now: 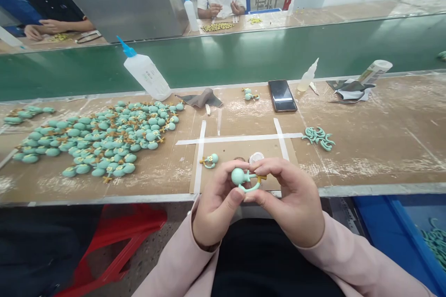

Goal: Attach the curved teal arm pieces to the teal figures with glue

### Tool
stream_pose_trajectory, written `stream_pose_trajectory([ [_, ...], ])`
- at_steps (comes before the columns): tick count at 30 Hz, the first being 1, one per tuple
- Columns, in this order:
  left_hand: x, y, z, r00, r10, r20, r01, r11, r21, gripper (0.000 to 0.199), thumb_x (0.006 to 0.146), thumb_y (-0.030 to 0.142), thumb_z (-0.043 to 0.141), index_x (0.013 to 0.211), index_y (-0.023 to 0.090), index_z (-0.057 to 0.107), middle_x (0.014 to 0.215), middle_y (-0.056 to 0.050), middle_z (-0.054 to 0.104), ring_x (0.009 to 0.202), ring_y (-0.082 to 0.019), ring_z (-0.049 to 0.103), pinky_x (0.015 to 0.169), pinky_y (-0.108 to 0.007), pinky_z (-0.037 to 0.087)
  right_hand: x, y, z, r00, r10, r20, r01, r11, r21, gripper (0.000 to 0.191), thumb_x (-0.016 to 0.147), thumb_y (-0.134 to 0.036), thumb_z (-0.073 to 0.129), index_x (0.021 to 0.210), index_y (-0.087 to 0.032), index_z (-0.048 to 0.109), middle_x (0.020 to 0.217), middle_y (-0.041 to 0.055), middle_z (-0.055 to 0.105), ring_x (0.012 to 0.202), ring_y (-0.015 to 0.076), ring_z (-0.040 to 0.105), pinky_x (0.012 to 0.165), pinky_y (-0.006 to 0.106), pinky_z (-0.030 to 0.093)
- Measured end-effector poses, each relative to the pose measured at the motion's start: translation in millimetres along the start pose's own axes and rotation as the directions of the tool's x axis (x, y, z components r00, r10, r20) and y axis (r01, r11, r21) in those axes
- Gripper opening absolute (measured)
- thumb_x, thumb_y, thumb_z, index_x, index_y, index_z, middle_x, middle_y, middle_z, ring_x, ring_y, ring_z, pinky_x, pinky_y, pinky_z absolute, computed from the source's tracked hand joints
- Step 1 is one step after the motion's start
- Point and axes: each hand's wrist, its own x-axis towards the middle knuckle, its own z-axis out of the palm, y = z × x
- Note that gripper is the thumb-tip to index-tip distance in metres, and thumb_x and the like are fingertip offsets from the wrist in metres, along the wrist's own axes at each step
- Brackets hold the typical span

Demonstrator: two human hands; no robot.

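Between my two hands is a small mint-green figurine (238, 176) with a round head, a brown-orange end piece and a curved green part along its lower side. My left hand (218, 206) pinches it at the head end. Thumb and fingers of my right hand (294, 199) grip the curved part and the brown-orange end. Just behind my hands lies a round white cap or small dish (256, 158), partly covered by them. A similar figurine (210, 161) rests on the table left of my hands. Loose curved green pieces (318, 138) form a small pile to the right.
A large heap of green figurines (114, 139) covers the left of the table (376, 148). At the back stand a white bottle with blue nozzle (148, 74), a phone (282, 96) and a small dropper bottle (308, 76). A blue bin (379, 222) is at lower right; co-workers sit opposite.
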Motion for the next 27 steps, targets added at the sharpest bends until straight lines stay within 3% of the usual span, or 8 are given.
stream_pose_trajectory([
  [7,-2,-2,3.6,0.996,0.090,-0.020,-0.090,0.996,-0.018,0.028,0.094,0.034,0.056,0.120,0.025,0.059,0.099,-0.004,0.059,0.082,-0.014,0.055,0.074,-0.024,0.049,-8,6,11,0.984,0.180,0.001,-0.170,0.925,0.340,0.044,0.069,-0.013,0.084,0.104,-0.031,0.066,0.113,0.0000,0.073,0.114,0.0219,0.065,0.107,0.041,0.046],
  [11,-8,-3,6.2,0.994,0.109,0.001,-0.108,0.993,-0.036,0.029,0.096,0.033,0.052,0.124,0.026,0.056,0.097,-0.003,0.059,0.087,-0.015,0.055,0.078,-0.026,0.048,-11,5,17,0.979,0.200,0.048,-0.197,0.847,0.494,0.050,0.072,-0.014,0.083,0.114,-0.036,0.066,0.122,-0.0026,0.070,0.118,0.0188,0.064,0.105,0.035,0.050],
  [15,-12,-3,6.9,0.994,0.112,0.013,-0.112,0.993,-0.025,0.029,0.097,0.033,0.050,0.125,0.027,0.054,0.098,-0.003,0.058,0.085,-0.015,0.054,0.078,-0.027,0.046,-9,3,15,0.970,0.194,0.145,-0.242,0.813,0.530,0.051,0.076,-0.018,0.081,0.121,-0.037,0.065,0.126,-0.0018,0.068,0.122,0.0182,0.060,0.106,0.033,0.049],
  [18,-12,-2,6.7,0.993,0.118,0.031,-0.119,0.993,0.013,0.029,0.097,0.034,0.050,0.125,0.027,0.055,0.101,-0.004,0.057,0.087,-0.015,0.054,0.078,-0.028,0.046,-8,3,13,0.964,0.196,0.181,-0.265,0.780,0.567,0.046,0.076,-0.022,0.082,0.117,-0.037,0.067,0.124,-0.0006,0.070,0.123,0.0206,0.060,0.107,0.037,0.048],
  [22,-12,-1,7.8,0.992,0.116,0.044,-0.118,0.993,0.025,0.032,0.095,0.038,0.052,0.126,0.027,0.055,0.098,-0.004,0.056,0.082,-0.016,0.052,0.073,-0.028,0.045,-10,2,12,0.968,0.191,0.164,-0.251,0.782,0.571,0.036,0.077,-0.025,0.080,0.110,-0.034,0.070,0.120,0.0015,0.071,0.124,0.0233,0.060,0.106,0.044,0.049],
  [27,-14,-1,9.1,0.987,0.151,0.050,-0.154,0.985,0.079,0.032,0.095,0.038,0.051,0.126,0.027,0.053,0.100,-0.005,0.057,0.082,-0.017,0.053,0.074,-0.030,0.046,-16,1,14,0.980,0.163,0.111,-0.197,0.850,0.488,0.038,0.079,-0.026,0.078,0.116,-0.032,0.067,0.124,0.0051,0.070,0.121,0.0245,0.061,0.105,0.047,0.049],
])
